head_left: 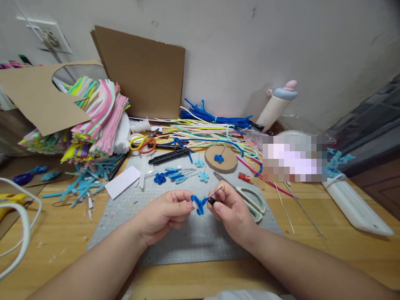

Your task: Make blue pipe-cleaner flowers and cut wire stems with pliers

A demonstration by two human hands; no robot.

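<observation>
I see a blue flower (199, 208) held over the grey mat (187, 250) | long axis eight-to-two o'clock, stem (216, 192) tipped toward two | left hand (170, 210), at nine: fingers (183, 206) closed on petals | right hand (233, 210), at three: fingers pinching a small black piece (211, 201)

Above the gray cutting mat (175, 250), the left hand's fingers (181, 207) pinch a blue pipe-cleaner flower (200, 210), and the right hand's fingers (222, 209) hold a small black piece (212, 201) beside its stem. Pale-green-handled scissors (251, 191) lie on the mat's right side, a round cardboard disc (226, 163) at its far edge, a white card (123, 182) at its left edge, and bundled blue pipe cleaners (215, 118) beyond it.
</observation>
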